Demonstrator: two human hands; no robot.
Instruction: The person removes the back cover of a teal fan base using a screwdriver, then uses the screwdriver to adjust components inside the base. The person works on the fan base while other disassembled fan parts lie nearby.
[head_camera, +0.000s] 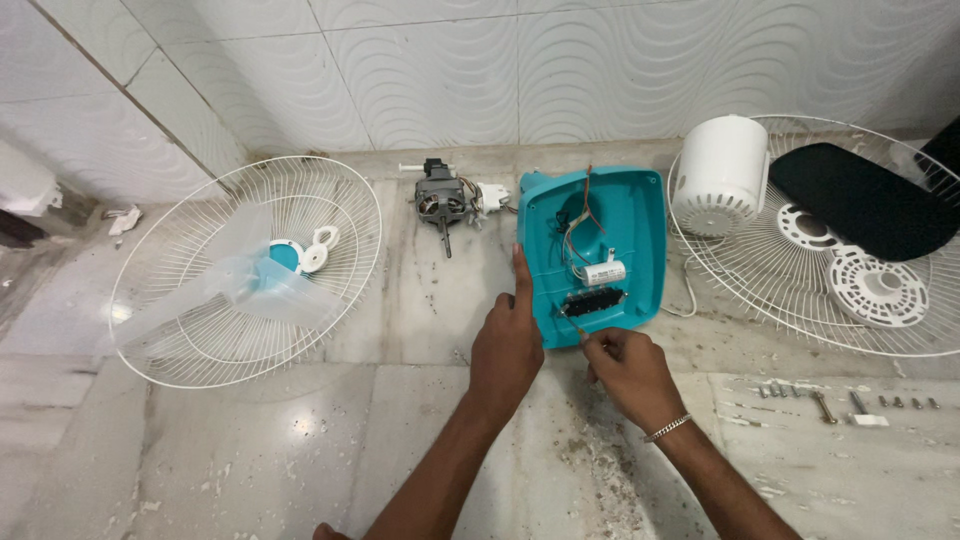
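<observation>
Teal plastic fan base (625, 215) lies open on the marble floor (250, 450), wires and a capacitor exposed inside; it looks light and stiff, best gripped by its rim. Of the 2 hands, the left hand (508, 345) braces its edge, forefinger outstretched, while the right hand (625, 365) pinches something thin at the switch block (592, 301). Motor (441, 199), guards (250, 270) and screws (850, 402) lie around.

Bright, even indoor light fills the scene and shadows stay soft and short. A white glare spot sits on the polished marble floor (300, 428) at lower left. Focus is sharp centrally; the wide lens bends the tiled wall (420, 70) lines near the edges.
</observation>
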